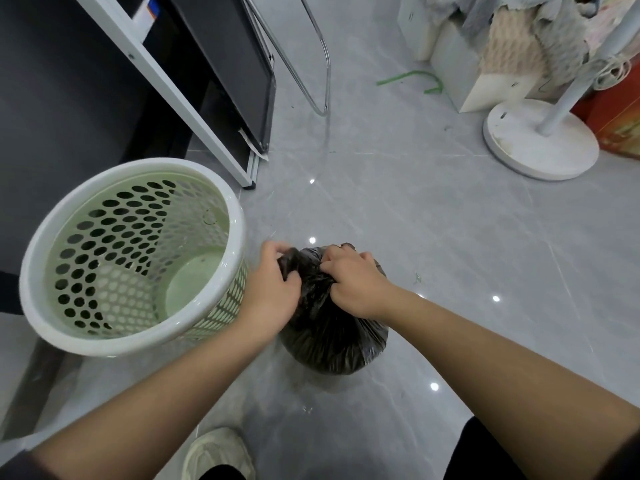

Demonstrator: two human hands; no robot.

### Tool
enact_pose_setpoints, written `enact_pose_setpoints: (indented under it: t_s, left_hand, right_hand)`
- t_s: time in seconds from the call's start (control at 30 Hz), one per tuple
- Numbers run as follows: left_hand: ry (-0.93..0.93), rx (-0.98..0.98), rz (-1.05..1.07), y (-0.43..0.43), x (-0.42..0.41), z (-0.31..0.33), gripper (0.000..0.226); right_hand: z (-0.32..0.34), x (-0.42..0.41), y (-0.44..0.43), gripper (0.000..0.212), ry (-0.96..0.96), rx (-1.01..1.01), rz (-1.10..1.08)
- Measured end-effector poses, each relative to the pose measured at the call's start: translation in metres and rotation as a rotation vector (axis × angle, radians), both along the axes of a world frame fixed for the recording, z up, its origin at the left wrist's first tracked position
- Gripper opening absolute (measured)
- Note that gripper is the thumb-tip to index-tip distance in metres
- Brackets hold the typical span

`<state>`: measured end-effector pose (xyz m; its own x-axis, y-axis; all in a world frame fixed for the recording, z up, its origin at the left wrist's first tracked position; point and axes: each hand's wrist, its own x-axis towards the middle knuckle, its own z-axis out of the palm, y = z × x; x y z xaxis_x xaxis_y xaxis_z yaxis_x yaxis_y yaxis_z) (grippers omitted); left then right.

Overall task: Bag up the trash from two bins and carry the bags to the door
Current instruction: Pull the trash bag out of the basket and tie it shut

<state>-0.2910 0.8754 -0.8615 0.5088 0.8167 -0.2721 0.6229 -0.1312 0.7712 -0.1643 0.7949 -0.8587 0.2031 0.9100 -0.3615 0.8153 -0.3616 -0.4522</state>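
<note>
Grey tiled floor (433,220), black bag (332,341), bin (131,258)

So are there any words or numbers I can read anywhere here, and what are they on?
None can be read.
White card with a blue and orange mark on the dark shelf: too blurred.
Red box with gold pattern: no clear letters.
Bin and black bag: no print visible.

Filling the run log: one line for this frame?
step: tying bag | left hand, right hand: gripping black bag neck | bin: empty, beside bag
</note>
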Motion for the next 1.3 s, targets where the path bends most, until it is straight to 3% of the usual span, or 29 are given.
enact_pose_setpoints:
  t_s: [0.1, 0.17, 0.27, 0.37, 0.4, 0.53, 0.6, 0.67, 0.77, 0.83, 0.97, 1.0, 1.07, 1.13, 1.2, 1.3]
  left_hand:
    - [-0.084, 0.420, -0.317, -0.007, -0.018, 0.009, 0.052]
    - [-0.002, 0.613, -0.497, -0.010, -0.028, 0.008, 0.056]
    - [0.284, 0.575, -0.591, -0.016, -0.026, -0.001, 0.061]
    - [0.245, 0.324, -0.441, -0.009, -0.015, -0.001, 0.019]
    - [0.195, 0.152, -0.348, -0.004, -0.011, 0.004, 0.013]
    - [-0.041, -0.741, 0.011, 0.008, -0.005, 0.028, 0.030]
    - [-0.159, -0.945, 0.074, 0.010, -0.005, 0.035, 0.032]
    - [-0.283, -0.960, 0.127, 0.008, -0.004, 0.038, 0.030]
    - [-0.410, -0.820, 0.187, 0.007, -0.001, 0.037, 0.018]
    - [-0.398, -0.606, 0.187, 0.009, -0.004, 0.030, 0.015]
    - [-0.125, -0.027, -0.039, 0.001, -0.021, 0.004, 0.009]
    - [-0.043, 0.077, -0.152, -0.005, -0.024, -0.002, 0.027]
    - [0.095, 0.205, -0.341, -0.013, -0.024, -0.014, 0.064]
    - [0.190, 0.314, -0.415, -0.014, -0.018, -0.020, 0.078]
    - [0.225, 0.391, -0.421, -0.007, -0.013, -0.023, 0.070]
    - [0.131, 0.394, -0.303, 0.005, -0.015, -0.022, 0.052]
  right_hand:
    - [-0.001, 0.002, 0.000, 0.017, 0.010, 0.002, -0.020]
    - [0.000, 0.003, 0.001, 0.021, 0.012, 0.004, -0.028]
    - [0.002, 0.001, 0.002, 0.024, 0.017, -0.008, -0.009]
    - [0.004, 0.001, 0.004, 0.021, 0.022, -0.049, 0.042]
    - [0.005, 0.002, 0.004, 0.022, 0.032, -0.075, 0.072]
    - [0.015, 0.007, 0.003, 0.024, -0.036, -0.048, 0.202]
    - [0.017, 0.009, 0.002, 0.026, -0.112, 0.020, 0.207]
    - [0.019, 0.010, 0.002, 0.030, -0.165, 0.088, 0.184]
    - [0.024, 0.010, 0.004, 0.028, -0.205, 0.189, 0.126]
    - [0.027, 0.012, 0.002, 0.025, -0.117, 0.186, 0.012]
    - [0.033, 0.020, 0.000, 0.032, 0.051, 0.114, -0.207]
    - [0.036, 0.020, 0.001, 0.036, 0.049, 0.118, -0.216]
    - [0.042, 0.018, 0.004, 0.036, 0.055, 0.137, -0.216]
    - [0.047, 0.015, 0.007, 0.029, 0.079, 0.146, -0.211]
    - [0.052, 0.014, 0.007, 0.020, 0.133, 0.152, -0.208]
    - [0.059, 0.020, 0.002, 0.022, 0.216, 0.146, -0.187]
